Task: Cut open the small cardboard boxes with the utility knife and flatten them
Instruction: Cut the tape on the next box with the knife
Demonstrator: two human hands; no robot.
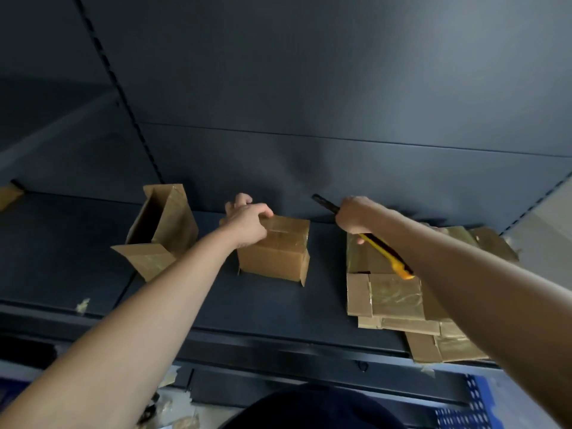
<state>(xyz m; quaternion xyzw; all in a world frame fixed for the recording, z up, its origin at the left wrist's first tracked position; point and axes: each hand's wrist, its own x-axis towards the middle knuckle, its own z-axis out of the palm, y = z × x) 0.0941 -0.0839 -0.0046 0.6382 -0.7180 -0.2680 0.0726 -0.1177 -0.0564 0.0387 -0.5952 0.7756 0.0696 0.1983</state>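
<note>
Dark metal shelf (185, 289) carries the taped brown cardboard box (275, 255), my left grip (247, 224) clasping its top, my right grip (353, 216) just rightward, clenching the yellow-and-black utility knife (385, 250) that slants far-left.

Taped box (278, 255) stands centre, opened box (167, 224) left, flattened boxes (393, 301) right, knife (385, 248) aloft.

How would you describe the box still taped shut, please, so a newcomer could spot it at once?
On the dark shelf, the sealed box stands in the middle, under the left hand. The open box to its left gapes and the pile to its right lies flat; it alone is closed.
</note>
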